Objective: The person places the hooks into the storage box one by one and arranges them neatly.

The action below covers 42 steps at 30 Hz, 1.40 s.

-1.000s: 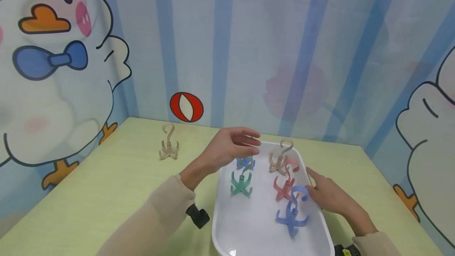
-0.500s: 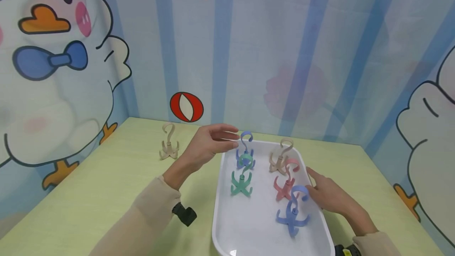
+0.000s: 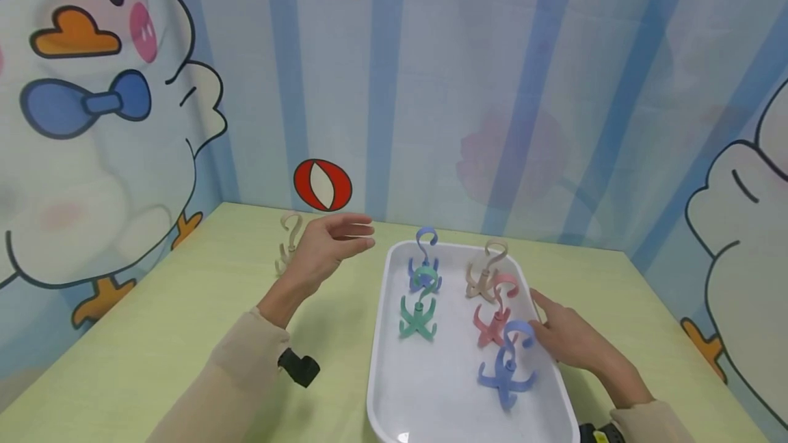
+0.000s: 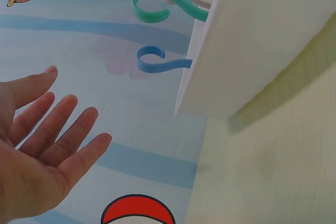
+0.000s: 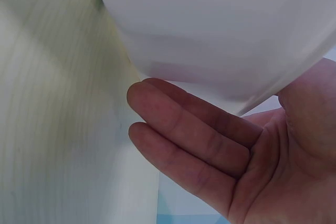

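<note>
My left hand (image 3: 317, 251) hovers over the table left of the white tray (image 3: 425, 388), holding nothing; its fingers look relaxed in the left wrist view. Behind it stands a beige pronged hook (image 3: 291, 223), partly hidden. My right hand (image 3: 569, 333) holds the tray's right rim, thumb over the edge and fingers (image 5: 184, 124) against the outer wall. Inside the tray stand more pronged hooks with curled tops: blue (image 3: 426, 238) and green (image 3: 417, 320) along the left, beige (image 3: 483, 282), pink (image 3: 492, 327) and another blue one (image 3: 507, 378) along the right.
The pale yellow-green table (image 3: 123, 374) stretches out on both sides of the tray. A striped curtain (image 3: 425, 101) with printed cartoon ducks closes off the back and sides. Each wrist wears a black camera, like the left wrist camera (image 3: 299, 368).
My left hand has moved left, from above the tray's far left corner to over the table, near the lone beige hook. The right hand and the tray stay put.
</note>
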Available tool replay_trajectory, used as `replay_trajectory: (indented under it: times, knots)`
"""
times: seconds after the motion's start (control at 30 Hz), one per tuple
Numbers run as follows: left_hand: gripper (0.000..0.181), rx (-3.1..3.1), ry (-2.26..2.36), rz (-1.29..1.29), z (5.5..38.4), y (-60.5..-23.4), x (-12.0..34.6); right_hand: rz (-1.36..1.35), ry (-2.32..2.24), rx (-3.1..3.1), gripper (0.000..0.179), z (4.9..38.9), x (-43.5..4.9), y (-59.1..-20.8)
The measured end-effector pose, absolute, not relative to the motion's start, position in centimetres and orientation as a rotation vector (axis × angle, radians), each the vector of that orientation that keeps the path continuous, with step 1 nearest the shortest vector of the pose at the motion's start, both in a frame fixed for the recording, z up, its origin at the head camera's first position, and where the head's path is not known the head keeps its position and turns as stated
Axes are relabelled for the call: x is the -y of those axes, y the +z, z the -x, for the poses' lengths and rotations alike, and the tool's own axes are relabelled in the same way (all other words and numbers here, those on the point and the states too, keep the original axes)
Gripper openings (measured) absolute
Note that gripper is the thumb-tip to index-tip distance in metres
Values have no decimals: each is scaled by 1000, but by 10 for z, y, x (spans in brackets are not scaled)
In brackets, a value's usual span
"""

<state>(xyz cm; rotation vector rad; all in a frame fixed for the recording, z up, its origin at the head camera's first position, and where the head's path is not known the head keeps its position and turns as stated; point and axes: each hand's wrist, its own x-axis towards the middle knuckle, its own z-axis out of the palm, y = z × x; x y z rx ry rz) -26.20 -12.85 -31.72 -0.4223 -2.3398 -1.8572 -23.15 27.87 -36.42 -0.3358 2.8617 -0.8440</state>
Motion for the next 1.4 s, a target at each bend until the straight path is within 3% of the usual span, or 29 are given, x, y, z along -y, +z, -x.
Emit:
replay_trajectory:
  times: [0.9,1.4]
  knots:
    - [45,2212,-1728,-140,272,-340,184,341,-837,-2864,68,232,-280,-366]
    - [46,2165,-1695,-301,275,-348,196,314,-829,-2863,69,231,-278,-364]
